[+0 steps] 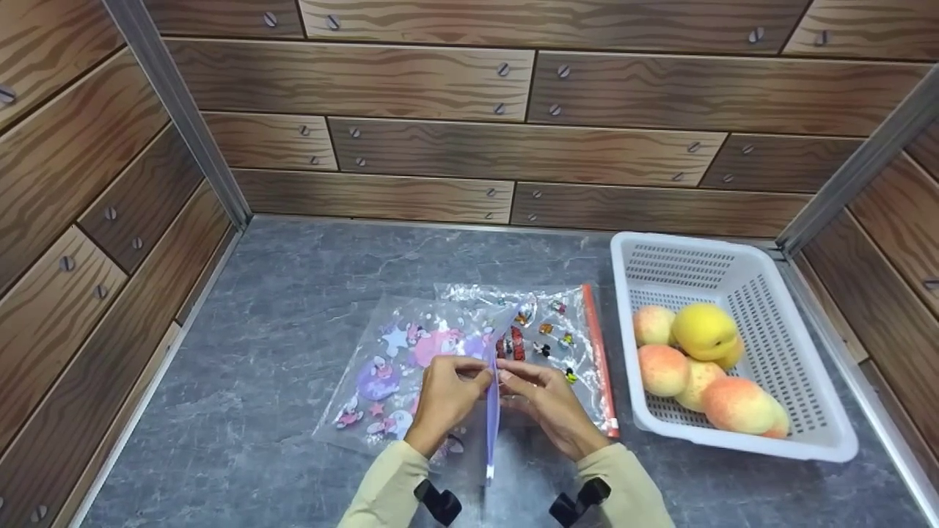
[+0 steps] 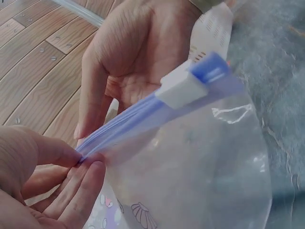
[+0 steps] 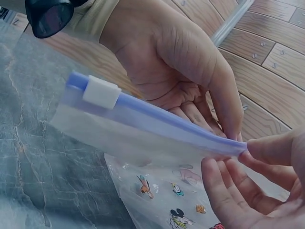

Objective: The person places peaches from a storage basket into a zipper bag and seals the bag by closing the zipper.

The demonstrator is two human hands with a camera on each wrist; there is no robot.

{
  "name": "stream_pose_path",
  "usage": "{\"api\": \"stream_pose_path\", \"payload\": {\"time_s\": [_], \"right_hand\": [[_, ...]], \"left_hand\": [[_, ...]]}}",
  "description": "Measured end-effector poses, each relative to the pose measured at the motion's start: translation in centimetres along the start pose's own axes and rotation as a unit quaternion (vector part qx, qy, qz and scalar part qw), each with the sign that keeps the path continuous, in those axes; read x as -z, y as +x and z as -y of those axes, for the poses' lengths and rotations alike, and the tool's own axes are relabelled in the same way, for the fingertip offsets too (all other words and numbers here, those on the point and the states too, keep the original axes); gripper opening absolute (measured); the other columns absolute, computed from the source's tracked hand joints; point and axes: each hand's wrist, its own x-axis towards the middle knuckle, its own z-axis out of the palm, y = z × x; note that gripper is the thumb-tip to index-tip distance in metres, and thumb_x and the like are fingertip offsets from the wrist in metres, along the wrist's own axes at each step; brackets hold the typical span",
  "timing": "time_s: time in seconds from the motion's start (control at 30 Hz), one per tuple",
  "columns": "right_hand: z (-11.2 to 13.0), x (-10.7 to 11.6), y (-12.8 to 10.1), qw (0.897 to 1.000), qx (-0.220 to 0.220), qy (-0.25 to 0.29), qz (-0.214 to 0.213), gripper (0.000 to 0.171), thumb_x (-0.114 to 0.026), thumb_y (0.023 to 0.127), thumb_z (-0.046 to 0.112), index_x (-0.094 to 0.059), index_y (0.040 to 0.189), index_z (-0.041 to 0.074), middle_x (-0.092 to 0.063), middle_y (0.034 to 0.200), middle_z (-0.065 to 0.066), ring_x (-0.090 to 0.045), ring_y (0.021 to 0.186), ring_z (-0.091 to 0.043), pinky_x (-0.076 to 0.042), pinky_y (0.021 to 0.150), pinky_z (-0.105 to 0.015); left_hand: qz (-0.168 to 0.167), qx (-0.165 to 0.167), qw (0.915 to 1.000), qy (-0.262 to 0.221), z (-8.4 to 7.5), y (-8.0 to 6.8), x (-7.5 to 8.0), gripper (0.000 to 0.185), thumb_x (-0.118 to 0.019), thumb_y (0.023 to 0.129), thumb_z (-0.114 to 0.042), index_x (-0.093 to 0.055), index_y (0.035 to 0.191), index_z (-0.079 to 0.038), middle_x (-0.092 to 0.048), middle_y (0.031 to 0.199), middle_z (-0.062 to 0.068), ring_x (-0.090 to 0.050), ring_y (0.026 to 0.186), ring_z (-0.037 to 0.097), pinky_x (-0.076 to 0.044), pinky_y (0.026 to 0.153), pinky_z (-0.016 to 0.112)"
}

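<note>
**Both hands pinch the purple zip strip of a clear bag**

The left hand (image 1: 446, 400) and right hand (image 1: 549, 405) meet over the grey table (image 1: 279, 352), each grip closed on the same end of a purple zip strip (image 1: 492, 425) that tops a clear bag (image 1: 411, 367). In the left wrist view the left thumb and fingers (image 2: 71, 157) pinch the strip's tip, and the right wrist view shows the right fingertips (image 3: 259, 150) pinching it from the other side. From that pinch the strip runs back toward the person's sleeves, standing on edge, and a white slider (image 3: 101, 91) sits on it near its far end, well apart from the fingers.

Below and left of the grip the bag hangs down to the table, printed with purple and pink figures. Just right of the grip lies a second clear bag (image 1: 557, 330) with a red zip strip (image 1: 600, 359) and small cartoon prints, flat on the table. Farther right stands a white basket (image 1: 799, 352) holding peaches (image 1: 664, 369).
</note>
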Motion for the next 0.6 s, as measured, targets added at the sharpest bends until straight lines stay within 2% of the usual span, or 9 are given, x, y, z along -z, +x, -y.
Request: {"api": "stream_pose_path", "payload": {"time_s": [0.13,0.37,0.6], "right_hand": [[0.00,0.01,0.04,1.000,-0.002,0.000,-0.001,0.044,-0.068,0.096,0.010,-0.057,0.134,-0.011,-0.067,0.119,-0.014,-0.067,0.099,-0.022,-0.056,0.093,-0.039],[-0.24,0.01,-0.12,1.000,0.006,0.009,-0.008,0.039,-0.069,0.094,0.006,-0.061,0.128,-0.011,-0.069,0.114,-0.015,-0.070,0.094,-0.022,-0.058,0.091,-0.041],[0.05,-0.13,-0.14,1.000,0.013,-0.015,-0.016,0.037,-0.071,0.093,0.006,-0.063,0.125,-0.012,-0.071,0.111,-0.017,-0.072,0.091,-0.022,-0.059,0.087,-0.038]], "left_hand": [[0.010,0.013,0.9997,-0.017,-0.08,-0.03,0.14,0.010,-0.075,0.085,-0.004,-0.078,0.092,0.002,-0.074,0.077,0.008,-0.070,0.064,0.017,-0.058,0.060,0.025],[0.065,0.009,0.9966,-0.049,-0.03,-0.23,0.62,0.012,-0.070,0.088,0.000,-0.075,0.097,0.006,-0.073,0.082,0.012,-0.070,0.066,0.022,-0.060,0.060,0.031],[0.076,0.022,0.9959,-0.045,-0.13,-0.09,0.78,0.013,-0.069,0.090,-0.001,-0.074,0.099,0.007,-0.073,0.082,0.010,-0.069,0.064,0.020,-0.061,0.062,0.034]]}}
